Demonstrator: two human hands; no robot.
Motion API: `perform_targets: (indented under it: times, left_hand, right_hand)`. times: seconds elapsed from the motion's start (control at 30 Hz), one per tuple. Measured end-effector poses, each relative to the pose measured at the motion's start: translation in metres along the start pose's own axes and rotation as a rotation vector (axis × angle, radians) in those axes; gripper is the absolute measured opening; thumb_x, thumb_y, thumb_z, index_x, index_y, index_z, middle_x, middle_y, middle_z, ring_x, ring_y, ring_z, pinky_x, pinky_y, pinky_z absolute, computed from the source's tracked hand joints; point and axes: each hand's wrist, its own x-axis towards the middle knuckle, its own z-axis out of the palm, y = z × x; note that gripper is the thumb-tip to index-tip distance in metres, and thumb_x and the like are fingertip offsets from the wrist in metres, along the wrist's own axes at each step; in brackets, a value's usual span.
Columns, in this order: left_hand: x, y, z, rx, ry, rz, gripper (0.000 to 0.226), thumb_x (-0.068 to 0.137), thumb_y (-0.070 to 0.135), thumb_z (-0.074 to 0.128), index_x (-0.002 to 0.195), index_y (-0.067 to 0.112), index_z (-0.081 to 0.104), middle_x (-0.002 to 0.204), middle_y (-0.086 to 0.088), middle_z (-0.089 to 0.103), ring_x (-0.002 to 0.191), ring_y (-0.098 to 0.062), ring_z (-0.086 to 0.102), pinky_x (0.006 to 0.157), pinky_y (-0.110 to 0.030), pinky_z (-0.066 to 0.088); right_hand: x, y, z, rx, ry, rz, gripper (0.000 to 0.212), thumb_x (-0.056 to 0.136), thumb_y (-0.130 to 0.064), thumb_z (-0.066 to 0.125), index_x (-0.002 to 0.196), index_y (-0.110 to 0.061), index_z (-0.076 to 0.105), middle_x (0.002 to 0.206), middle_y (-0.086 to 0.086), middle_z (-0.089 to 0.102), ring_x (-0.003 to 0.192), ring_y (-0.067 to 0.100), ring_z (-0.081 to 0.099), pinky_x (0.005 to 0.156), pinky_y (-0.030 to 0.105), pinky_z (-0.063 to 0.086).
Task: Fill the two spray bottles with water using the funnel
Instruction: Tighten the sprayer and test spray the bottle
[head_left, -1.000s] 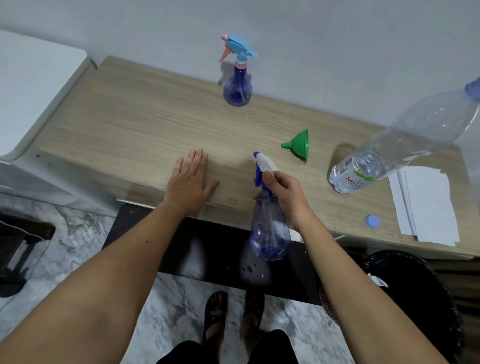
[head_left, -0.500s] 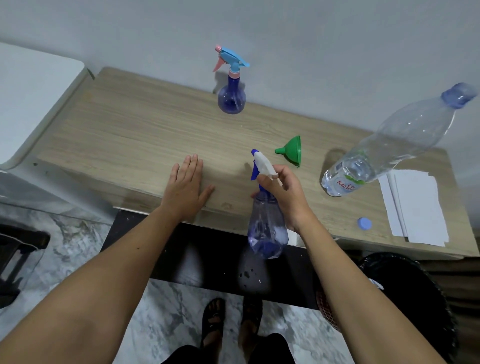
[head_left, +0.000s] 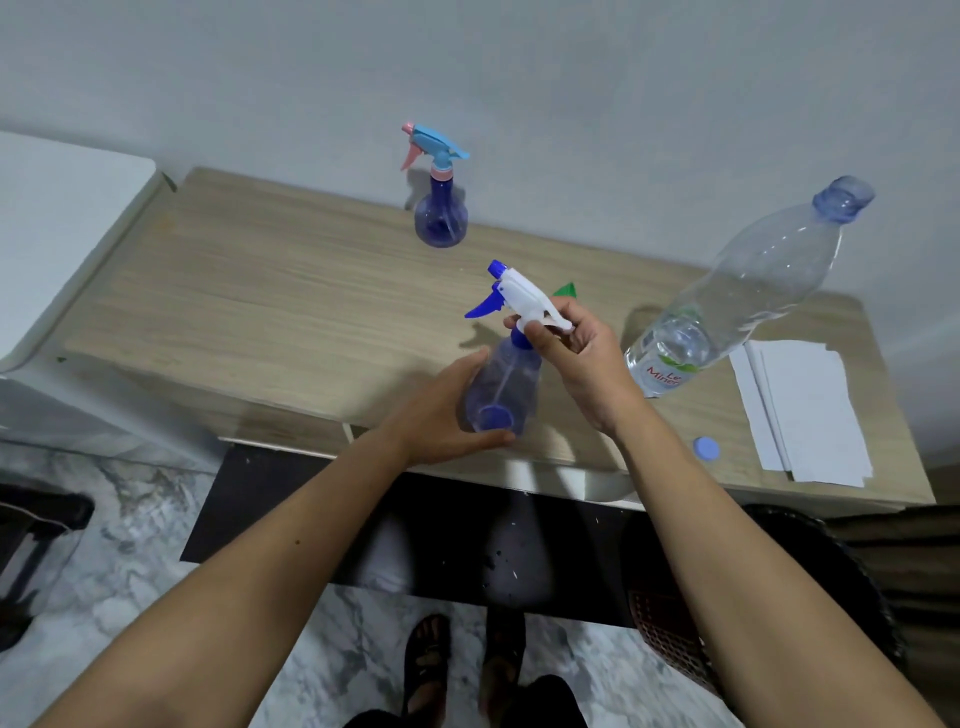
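- Spanning the middle of the frame, a light wood-grain table (head_left: 260, 312) stands against a pale wall, with a white unit (head_left: 57, 228) at the upper left edge.
- At the right, a large clear plastic water bottle (head_left: 737, 291) stands uncapped and partly filled; its label shows red letters reading "Le Miner", the rest turned out of sight.
- Just right of the bottle's base lies a stack of white paper sheets (head_left: 800, 410).
- In the centre, a translucent blue spray bottle (head_left: 501, 389) is held over the table's near edge, tilted with its base toward the camera.
- The left hand (head_left: 441, 410) cups that bottle's lower body, fingers curled round its far side and thumb under the base.
- The right hand (head_left: 587, 358) pinches the white trigger head (head_left: 524, 296), thumb and fingers closed round its rear and the blue collar.
- At the back near the wall stands a second spray bottle (head_left: 440, 218), upright, with a light-blue and pink trigger head.
- A green funnel (head_left: 567, 289) lies behind the right hand; only a small tip shows.
- A small blue cap (head_left: 706, 448) rests near the table's front edge, lower right.
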Motion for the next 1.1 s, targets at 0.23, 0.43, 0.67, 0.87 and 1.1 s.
perform_targets:
  times: [0.23,0.43,0.67,0.87,1.1]
  left_hand:
    - [0.023,0.009,-0.002,-0.101,0.192,-0.037,0.080,0.070,0.034,0.098,0.139,0.026,0.059,0.124,0.011,0.071,0.113,-0.002,0.068,0.097,-0.028,0.056]
    - [0.072,0.022,-0.019,-0.042,0.337,-0.007,0.095,0.062,0.054,0.092,0.141,0.015,0.059,0.125,0.006,0.071,0.109,-0.015,0.071,0.096,-0.038,0.059]
    - [0.153,0.013,-0.043,-0.016,0.431,0.014,0.086,0.066,0.045,0.098,0.137,0.012,0.061,0.123,0.002,0.072,0.110,-0.012,0.069,0.096,-0.037,0.058]
    - [0.200,-0.006,-0.053,-0.021,0.439,0.022,0.087,0.073,0.048,0.091,0.145,0.016,0.053,0.132,0.002,0.067,0.119,-0.013,0.064,0.101,-0.035,0.057]
    - [0.238,-0.031,-0.044,0.009,0.450,-0.026,0.084,0.080,0.043,0.088,0.147,0.010,0.050,0.134,-0.006,0.067,0.120,-0.019,0.067,0.105,-0.042,0.056]
  right_hand:
    - [0.025,-0.011,-0.015,-0.094,0.013,-0.059,0.013,0.099,-0.007,0.071,0.111,-0.005,0.065,0.086,-0.003,0.068,0.074,-0.002,0.061,0.070,0.012,0.046]
    - [0.073,-0.035,-0.024,-0.141,0.060,-0.127,0.017,0.094,-0.012,0.077,0.110,-0.006,0.073,0.090,-0.002,0.073,0.081,0.006,0.065,0.076,0.018,0.050]
    - [0.145,-0.054,-0.036,-0.176,0.158,-0.172,0.020,0.095,-0.009,0.076,0.115,-0.008,0.073,0.093,0.005,0.074,0.081,0.007,0.068,0.079,0.022,0.054]
    - [0.195,-0.042,-0.037,-0.141,0.234,-0.193,0.021,0.092,-0.004,0.077,0.109,-0.016,0.072,0.096,-0.001,0.076,0.084,0.006,0.073,0.079,0.021,0.058]
    - [0.232,-0.022,-0.034,-0.129,0.275,-0.176,0.022,0.094,-0.004,0.074,0.116,-0.010,0.071,0.092,-0.003,0.074,0.079,0.003,0.071,0.076,0.021,0.058]
